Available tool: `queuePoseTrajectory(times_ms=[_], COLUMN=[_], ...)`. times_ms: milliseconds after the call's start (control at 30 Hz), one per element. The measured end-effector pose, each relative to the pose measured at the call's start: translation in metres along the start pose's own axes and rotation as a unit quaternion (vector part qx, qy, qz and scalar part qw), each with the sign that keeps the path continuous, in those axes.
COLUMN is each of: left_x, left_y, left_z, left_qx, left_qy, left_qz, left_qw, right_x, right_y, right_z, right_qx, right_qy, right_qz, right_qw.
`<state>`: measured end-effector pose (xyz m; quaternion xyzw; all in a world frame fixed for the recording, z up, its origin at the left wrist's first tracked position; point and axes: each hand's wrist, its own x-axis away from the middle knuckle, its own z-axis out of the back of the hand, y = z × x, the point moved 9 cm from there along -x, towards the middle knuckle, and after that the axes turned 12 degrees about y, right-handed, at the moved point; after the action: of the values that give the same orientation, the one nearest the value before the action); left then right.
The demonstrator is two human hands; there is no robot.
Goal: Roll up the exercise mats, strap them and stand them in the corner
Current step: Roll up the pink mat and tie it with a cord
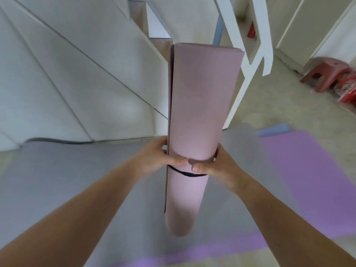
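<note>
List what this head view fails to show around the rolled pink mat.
Head view, thin black strap: its far side and fastening are hidden behind the rolled pink mat.
Head view, left hand and right hand: fingers hidden behind the roll.
Head view, red-and-white item beside the red plastic stool: blurred, cut off by the right edge.

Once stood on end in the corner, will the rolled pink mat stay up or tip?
Likely tippy: the mat is tall and narrow. It should stay rolled, since a black strap circles it. Probably stiff: its free ends do not droop.
</note>
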<state>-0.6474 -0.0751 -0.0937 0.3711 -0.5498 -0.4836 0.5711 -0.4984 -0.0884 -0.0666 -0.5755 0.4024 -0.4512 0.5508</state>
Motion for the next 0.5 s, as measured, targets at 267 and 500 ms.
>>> queuePoseTrajectory(times_ms=[267,500], left_x=[0.095,0.242], left_y=[0.169,0.319], left_z=[0.133,0.258], left_qx=[0.023,0.071], left_qy=[0.088,0.214], left_qz=[0.061,0.042], left_qw=[0.994,0.973], right_x=[-0.021,-0.004], right_y=[-0.199,-0.352], right_z=[-0.103,-0.231], right_qx=[-0.011,0.097], right_qy=[-0.067,-0.129], right_qz=[-0.054,-0.08], right_qw=[0.996,0.984])
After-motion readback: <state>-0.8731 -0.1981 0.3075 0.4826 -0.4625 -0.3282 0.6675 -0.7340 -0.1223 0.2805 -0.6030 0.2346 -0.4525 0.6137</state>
